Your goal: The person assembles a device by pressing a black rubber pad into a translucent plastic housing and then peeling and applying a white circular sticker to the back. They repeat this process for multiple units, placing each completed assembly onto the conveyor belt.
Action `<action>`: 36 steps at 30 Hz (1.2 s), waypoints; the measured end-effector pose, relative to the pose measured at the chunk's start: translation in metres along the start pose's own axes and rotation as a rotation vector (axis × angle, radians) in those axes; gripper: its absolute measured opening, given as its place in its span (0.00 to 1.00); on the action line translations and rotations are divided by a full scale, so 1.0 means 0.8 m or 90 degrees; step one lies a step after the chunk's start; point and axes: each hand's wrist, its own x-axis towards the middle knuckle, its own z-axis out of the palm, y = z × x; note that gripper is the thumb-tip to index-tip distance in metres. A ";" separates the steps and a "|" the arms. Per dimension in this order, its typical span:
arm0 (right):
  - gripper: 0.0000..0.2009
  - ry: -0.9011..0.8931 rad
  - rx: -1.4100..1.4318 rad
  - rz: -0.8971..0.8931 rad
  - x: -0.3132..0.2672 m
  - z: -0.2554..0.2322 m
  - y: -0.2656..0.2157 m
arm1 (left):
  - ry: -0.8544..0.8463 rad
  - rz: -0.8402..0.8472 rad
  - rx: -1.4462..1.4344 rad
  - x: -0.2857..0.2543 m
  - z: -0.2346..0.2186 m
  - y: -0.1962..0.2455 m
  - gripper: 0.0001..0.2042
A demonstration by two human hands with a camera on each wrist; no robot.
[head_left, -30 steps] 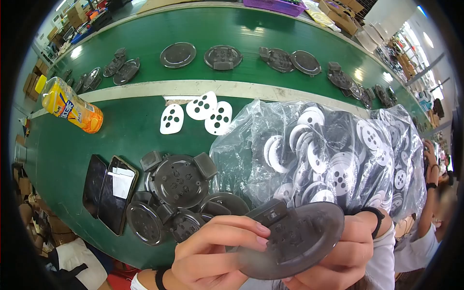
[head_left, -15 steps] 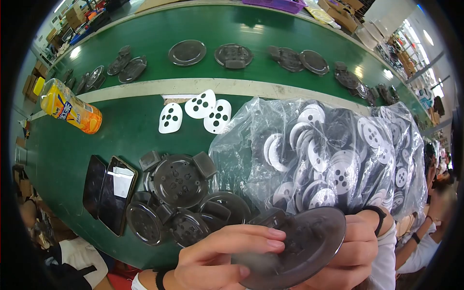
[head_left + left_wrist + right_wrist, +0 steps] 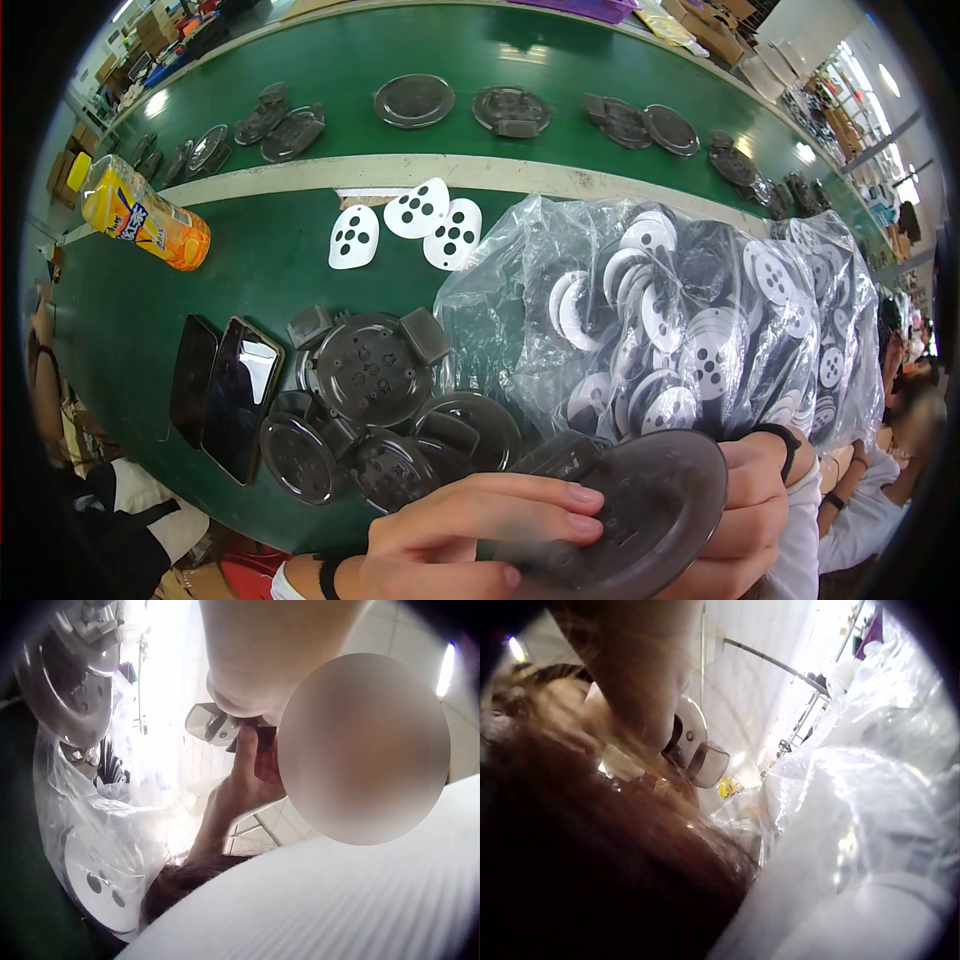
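Held disc (image 3: 668,505) rightward, bottle label (image 3: 143,222) unreadable

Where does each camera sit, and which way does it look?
Head: worn on the head, looks forward and down at the left hand, right hand and grey disc.
Left wrist: on that wrist, looks along the hand; skin and white clothing show.
Right wrist: on that wrist, looks along the hand; skin and blurry hair show.
All three share the clear plastic bag.
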 end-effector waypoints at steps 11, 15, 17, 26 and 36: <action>0.04 0.317 1.066 -0.111 0.001 0.038 -0.018 | 0.052 -0.037 -0.032 -0.004 0.001 0.004 0.16; 0.04 0.419 1.763 -0.127 0.010 0.056 -0.027 | 0.044 -0.047 -0.044 -0.014 -0.001 -0.001 0.17; 0.06 0.571 1.867 -0.378 0.052 0.058 -0.032 | 0.066 -0.044 -0.056 -0.018 -0.001 -0.005 0.18; 0.09 0.405 1.899 0.193 0.047 0.008 -0.014 | 0.025 -0.009 -0.004 -0.009 -0.006 -0.002 0.18; 0.11 -0.044 2.159 -0.473 0.053 0.048 -0.052 | 0.293 -0.176 -0.068 -0.020 0.035 0.021 0.17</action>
